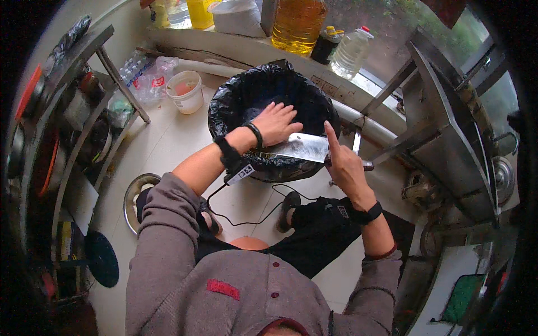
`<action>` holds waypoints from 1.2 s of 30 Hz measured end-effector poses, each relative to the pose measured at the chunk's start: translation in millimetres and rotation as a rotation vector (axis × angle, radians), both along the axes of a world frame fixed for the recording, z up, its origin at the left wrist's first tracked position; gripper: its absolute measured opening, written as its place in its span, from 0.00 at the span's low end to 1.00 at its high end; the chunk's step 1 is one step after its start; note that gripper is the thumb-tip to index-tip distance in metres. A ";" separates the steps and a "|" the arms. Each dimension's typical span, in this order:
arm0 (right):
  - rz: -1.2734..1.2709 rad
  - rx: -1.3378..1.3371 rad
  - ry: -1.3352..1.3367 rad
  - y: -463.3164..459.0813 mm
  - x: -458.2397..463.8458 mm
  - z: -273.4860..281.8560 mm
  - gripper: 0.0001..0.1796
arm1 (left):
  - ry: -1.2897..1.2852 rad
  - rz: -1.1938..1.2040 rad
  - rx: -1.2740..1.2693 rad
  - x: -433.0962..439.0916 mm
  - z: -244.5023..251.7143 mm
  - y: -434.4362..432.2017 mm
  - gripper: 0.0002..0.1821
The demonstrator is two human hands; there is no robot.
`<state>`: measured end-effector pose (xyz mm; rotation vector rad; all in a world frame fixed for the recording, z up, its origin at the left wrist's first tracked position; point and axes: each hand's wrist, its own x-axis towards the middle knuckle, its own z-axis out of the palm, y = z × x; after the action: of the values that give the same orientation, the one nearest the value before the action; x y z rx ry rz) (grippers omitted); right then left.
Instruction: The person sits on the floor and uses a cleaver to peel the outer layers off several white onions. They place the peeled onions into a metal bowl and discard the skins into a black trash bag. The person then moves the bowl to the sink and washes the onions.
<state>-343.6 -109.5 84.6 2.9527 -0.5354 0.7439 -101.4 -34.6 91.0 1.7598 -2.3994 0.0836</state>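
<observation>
A bin [290, 170] lined with a black plastic bag stands on the floor between my knees. My left hand [275, 124] is held over its opening, palm down with the fingers stretched out, and nothing shows in it. In my right hand [346, 168] is the handle of a Chinese cleaver, index finger raised along its heel. The broad steel cleaver blade [300, 147] points left above the bin's near rim, its far end close beneath my left wrist. Whether my left hand touches the blade is unclear. Dark folds hide the bin's contents.
A white plastic bucket [185, 93] stands left of the bin, and a steel basin [136, 197] with pale pieces lies by my left leg. Metal racks [122, 80] line the left; a steel table [449, 147] is at right. Oil bottles [296, 25] crowd the windowsill. A black cable [248, 224] hangs from my left wrist.
</observation>
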 end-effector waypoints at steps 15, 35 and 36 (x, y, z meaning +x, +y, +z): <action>-0.033 0.177 -0.204 69.0 9.7 111.5 0.51 | 1.061 0.421 -0.554 86.2 -1.2 156.1 0.24; 0.389 0.422 0.231 189.4 369.8 73.0 0.15 | 1.549 1.773 -0.974 212.6 -206.0 605.2 0.16; 0.335 0.317 0.284 188.2 394.3 58.8 0.18 | 1.567 1.818 -0.911 219.9 -227.2 611.9 0.16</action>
<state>50.7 78.7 143.3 3.4116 -0.1489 0.2582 118.4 577.3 -136.2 1.5762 0.5183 -0.0173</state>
